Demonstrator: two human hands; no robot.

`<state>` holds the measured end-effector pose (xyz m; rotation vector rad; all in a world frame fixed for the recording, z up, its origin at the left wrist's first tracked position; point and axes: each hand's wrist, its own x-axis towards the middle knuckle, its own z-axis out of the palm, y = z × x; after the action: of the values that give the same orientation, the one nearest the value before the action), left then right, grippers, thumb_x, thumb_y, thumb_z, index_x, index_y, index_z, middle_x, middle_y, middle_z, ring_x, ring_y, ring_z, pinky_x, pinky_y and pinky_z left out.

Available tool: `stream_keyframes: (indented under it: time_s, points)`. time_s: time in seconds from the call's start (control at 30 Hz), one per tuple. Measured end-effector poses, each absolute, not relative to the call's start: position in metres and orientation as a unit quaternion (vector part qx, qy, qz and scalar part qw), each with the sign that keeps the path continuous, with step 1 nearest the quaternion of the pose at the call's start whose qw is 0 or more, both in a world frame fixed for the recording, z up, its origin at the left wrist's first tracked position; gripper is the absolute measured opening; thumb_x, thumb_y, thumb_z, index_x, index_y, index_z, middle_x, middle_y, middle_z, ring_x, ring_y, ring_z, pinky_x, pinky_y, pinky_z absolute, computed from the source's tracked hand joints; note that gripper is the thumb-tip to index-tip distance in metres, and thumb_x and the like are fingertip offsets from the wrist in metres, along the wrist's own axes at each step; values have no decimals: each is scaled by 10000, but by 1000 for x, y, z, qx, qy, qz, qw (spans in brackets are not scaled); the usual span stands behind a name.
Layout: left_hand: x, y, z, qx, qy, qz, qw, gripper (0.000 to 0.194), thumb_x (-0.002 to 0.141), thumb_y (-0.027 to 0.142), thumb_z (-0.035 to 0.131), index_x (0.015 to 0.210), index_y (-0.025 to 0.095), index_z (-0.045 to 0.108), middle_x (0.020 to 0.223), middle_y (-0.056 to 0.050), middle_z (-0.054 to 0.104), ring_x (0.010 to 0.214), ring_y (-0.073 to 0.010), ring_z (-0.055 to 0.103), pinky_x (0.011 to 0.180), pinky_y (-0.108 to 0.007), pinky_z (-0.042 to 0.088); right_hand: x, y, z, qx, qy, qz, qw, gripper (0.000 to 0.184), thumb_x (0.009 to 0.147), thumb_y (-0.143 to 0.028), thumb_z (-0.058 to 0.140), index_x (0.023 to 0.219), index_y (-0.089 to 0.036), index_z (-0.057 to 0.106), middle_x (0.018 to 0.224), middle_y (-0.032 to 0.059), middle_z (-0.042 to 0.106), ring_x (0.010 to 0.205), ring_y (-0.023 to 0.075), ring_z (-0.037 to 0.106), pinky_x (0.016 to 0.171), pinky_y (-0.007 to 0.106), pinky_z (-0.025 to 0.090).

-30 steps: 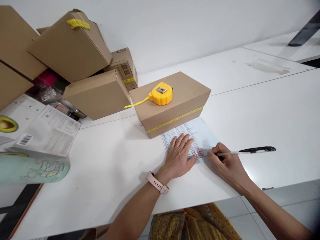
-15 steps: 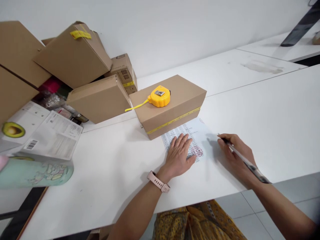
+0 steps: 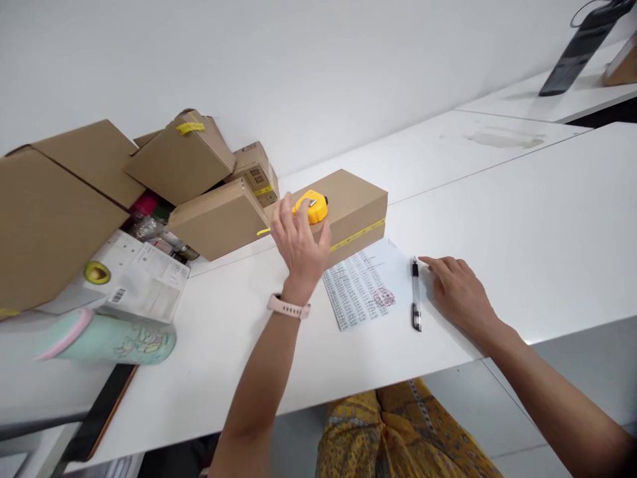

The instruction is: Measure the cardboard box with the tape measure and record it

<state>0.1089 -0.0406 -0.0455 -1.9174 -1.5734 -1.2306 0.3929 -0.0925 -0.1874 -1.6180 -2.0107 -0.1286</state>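
Observation:
My left hand (image 3: pixel 298 244), with a pink watch on its wrist, is raised in front of the yellow tape measure (image 3: pixel 314 207), fingers apart and just at its near side. I cannot tell whether they touch it. The tape measure sits on a long cardboard box (image 3: pixel 355 199) bound with yellow tape. In front of the box lies a printed sheet (image 3: pixel 359 287) with a red stamp. A black pen (image 3: pixel 415 296) lies loose at the sheet's right edge. My right hand (image 3: pixel 458 289) rests flat on the white table (image 3: pixel 522 219) just right of the pen, fingers stretched, holding nothing.
Several cardboard boxes (image 3: pixel 199 159) are piled at the back left, with a large one (image 3: pixel 44 219) at the far left. White printed cartons (image 3: pixel 139 282) and a mint-green bottle (image 3: pixel 107 338) on its side lie near the left edge. A dark screen (image 3: pixel 577 50) stands far right.
My right hand has laid the pen down beside the sheet and now rests flat. My left hand has lifted off the sheet and gone up to the tape measure. The view has tilted upward.

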Motion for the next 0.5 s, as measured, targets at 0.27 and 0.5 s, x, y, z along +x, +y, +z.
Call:
stream_keyframes:
  time_s: [0.27,0.5]
  points:
    - [100,-2,-23,-650,-677,-344,-30,562,771,431,766,1245,194,581,1270,-172,649,1234,-367,557,1033,-505,398,393,-93,-185,-617,-716,12,326,357,973,-246,387,1143,-170,691,952,141,685,923,314,616,726,432,513]
    - [130,-59,5,-698,-507,-444,-243,585,779,477,777,1261,209,581,1158,-93,677,1027,-243,650,892,-390,508,374,-104,-120,-571,-558,191,571,329,955,-450,523,1150,-231,673,1088,114,703,977,277,657,827,451,558]
